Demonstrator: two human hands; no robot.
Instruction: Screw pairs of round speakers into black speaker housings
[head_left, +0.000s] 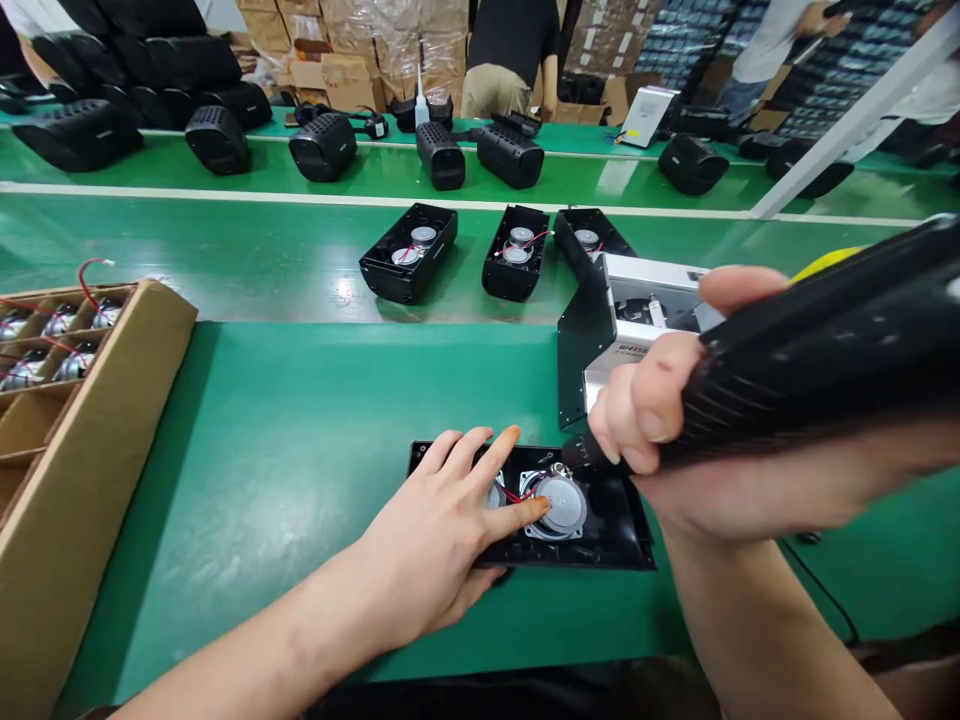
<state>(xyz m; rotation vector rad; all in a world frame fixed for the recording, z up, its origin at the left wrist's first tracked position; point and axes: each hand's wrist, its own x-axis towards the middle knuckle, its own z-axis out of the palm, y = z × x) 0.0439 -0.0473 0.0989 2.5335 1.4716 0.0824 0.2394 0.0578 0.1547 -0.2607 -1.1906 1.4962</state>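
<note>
A black speaker housing [615, 530] lies on the green bench with its inside facing up. Two round speaker drivers sit in it; the right one [561, 503] shows well, the other is mostly under my left hand [442, 520]. That hand is spread across the housing and holds it, a fingertip on the right driver and the thumb by the near edge. My right hand [652, 410] is wrapped around a black electric screwdriver [810, 350]. The screwdriver's nose points at the upper rim of the right driver, where a screw spot [556, 470] partly shows.
A silver and black machine [581, 350] stands behind the housing. At left is a cardboard box [142, 400] with wired drivers in its compartments. Beyond, open housings [411, 250] and closed speakers [322, 148] line the bench. A person [514, 50] stands at the back.
</note>
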